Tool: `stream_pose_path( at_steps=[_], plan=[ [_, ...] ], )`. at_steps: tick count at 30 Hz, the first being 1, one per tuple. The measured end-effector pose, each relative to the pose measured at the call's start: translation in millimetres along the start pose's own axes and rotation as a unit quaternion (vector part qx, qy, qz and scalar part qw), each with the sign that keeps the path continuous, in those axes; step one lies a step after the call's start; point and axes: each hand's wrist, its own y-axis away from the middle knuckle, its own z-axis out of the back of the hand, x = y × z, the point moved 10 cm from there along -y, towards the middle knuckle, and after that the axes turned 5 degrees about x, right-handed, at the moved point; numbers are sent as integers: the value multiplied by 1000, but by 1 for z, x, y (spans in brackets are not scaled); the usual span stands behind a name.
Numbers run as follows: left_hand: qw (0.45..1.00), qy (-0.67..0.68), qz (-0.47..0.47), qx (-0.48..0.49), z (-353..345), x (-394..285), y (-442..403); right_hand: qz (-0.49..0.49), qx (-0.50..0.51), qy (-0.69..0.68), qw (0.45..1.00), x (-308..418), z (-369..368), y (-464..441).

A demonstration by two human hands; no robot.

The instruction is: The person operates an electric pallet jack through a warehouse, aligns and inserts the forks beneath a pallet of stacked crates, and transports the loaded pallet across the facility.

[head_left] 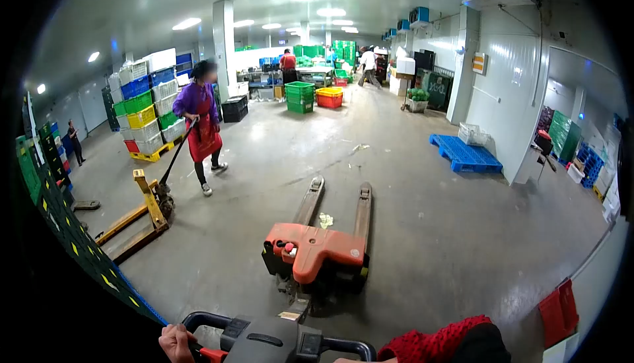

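Observation:
My left hand is wrapped round the left grip of a black control handle at the bottom of the head view. That handle belongs to an orange electric pallet jack, whose two forks point away from me across the floor. My right arm, in a red knitted sleeve, reaches in at the bottom right beside the handle's right loop. Only a sliver of my right hand shows at the frame's lower edge; its fingers are hidden.
Ahead on the left, a person in a red apron holds a yellow manual pallet jack. Stacked crates stand behind. A blue pallet lies by the right wall. Green crates and a yellow-orange crate stand farther ahead.

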Motion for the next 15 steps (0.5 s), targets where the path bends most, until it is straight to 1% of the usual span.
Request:
stream_pose_path(
  at_steps=[1, 2, 3, 5, 6, 7, 9, 11, 13, 15],
  plan=[
    [999, 34, 31, -27, 3, 6, 1, -21, 6, 37, 999, 2, 1, 0],
    [990, 71, 47, -114, 6, 20, 2, -29, -2, 33, 999, 7, 3, 1],
    [990, 69, 51, -110, 6, 19, 3, -30, -1, 27, 999, 8, 4, 1],
    [989, 85, 67, -99, 5, 18, -1, 9, -13, 33, 999, 15, 9, 0],
    [989, 83, 69, -96, 4, 17, -3, -17, -8, 54, 998, 14, 11, 0],
    [989, 90, 54, -104, 3, 14, -5, -17, -8, 51, 999, 17, 12, 0],
    [989, 94, 41, -109, 2, 14, -7, -47, -17, 29, 998, 16, 15, 0],
    [991, 78, 13, -106, 4, 8, -9, -47, -20, 0, 999, 22, 18, 0],
    [993, 66, 21, -96, 5, 1, -10, -68, -18, -39, 997, 28, 21, 1],
    [994, 56, 28, -86, 4, 1, -9, -75, -10, -28, 997, 28, 23, 0]
  ],
)
